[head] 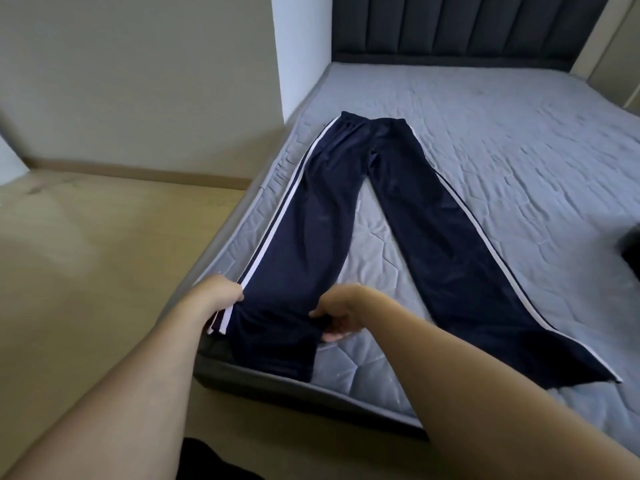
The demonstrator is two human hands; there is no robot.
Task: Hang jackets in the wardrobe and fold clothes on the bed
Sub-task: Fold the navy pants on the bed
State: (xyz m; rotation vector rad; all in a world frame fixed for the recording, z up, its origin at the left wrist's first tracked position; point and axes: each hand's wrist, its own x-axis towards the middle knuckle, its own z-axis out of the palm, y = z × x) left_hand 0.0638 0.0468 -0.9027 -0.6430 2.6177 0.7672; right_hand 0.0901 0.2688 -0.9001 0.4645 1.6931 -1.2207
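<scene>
A pair of navy track pants (332,209) with white side stripes lies flat on the bed (502,140), its waistband toward the dark padded headboard (460,26) and its two legs splayed apart toward the near edge. The left leg runs along the bed's left edge, its hem at the near left corner; the right leg ends close to the near edge further right. The left hand (221,292) pinches the striped outer seam of the left leg near the hem, fingers curled on the cloth. The right hand (337,315) grips the inner side of the same leg, fingers curled round the fabric. A dark object (631,247) shows at the bed's right edge
</scene>
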